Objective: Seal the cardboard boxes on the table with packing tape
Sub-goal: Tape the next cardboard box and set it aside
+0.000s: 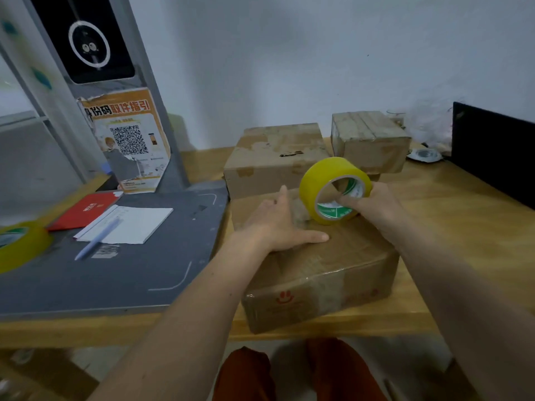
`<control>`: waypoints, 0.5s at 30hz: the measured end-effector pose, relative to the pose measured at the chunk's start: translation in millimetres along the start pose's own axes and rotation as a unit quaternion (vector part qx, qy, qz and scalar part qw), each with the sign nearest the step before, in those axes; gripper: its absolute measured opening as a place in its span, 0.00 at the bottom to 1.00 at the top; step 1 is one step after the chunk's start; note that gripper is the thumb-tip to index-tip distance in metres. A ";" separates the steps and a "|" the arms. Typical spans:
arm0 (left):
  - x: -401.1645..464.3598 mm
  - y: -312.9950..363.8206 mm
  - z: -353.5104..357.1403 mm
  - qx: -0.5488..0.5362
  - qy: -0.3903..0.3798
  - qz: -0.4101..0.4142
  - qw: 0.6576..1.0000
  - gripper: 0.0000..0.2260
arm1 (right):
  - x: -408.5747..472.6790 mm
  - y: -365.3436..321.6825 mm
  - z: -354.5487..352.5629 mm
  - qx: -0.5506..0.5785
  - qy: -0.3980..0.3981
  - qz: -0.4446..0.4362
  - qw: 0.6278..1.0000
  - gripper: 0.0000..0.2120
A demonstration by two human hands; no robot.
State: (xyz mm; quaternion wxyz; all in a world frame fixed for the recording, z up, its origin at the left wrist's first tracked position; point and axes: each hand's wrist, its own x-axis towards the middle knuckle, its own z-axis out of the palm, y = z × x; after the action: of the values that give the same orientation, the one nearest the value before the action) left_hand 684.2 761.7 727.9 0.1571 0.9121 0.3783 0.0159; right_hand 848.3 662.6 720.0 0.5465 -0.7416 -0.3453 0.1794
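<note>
A flat cardboard box [333, 273] with a red smiley print lies nearest me on the wooden table [451, 233]. My left hand [278, 224] presses flat on its top, fingers straight. My right hand [373, 204] grips a yellow roll of packing tape [333, 183], fingers hooked through its core, holding it on edge over the box's far side. Behind stand a second cardboard box [275, 157] and a smaller one [370, 140].
A grey mat [115, 270] at left carries a white notepad [130, 224], a pen [98, 238] and a red booklet [84, 211]. Another yellow tape roll [20, 244] lies at the far left. A QR poster [130, 140] leans at the back; a black screen [492, 151] stands right.
</note>
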 end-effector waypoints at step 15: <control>5.0 -0.7 21.0 0.018 0.028 0.020 0.999 0.55 | 13.8 -2.5 -20.0 -0.098 0.098 -0.054 0.989 0.07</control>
State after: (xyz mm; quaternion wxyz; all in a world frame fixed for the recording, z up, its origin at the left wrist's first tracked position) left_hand 690.3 759.8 707.3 0.1296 0.9216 0.3640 0.0374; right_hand 869.9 659.1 730.6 0.5117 -0.7858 -0.3449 0.0414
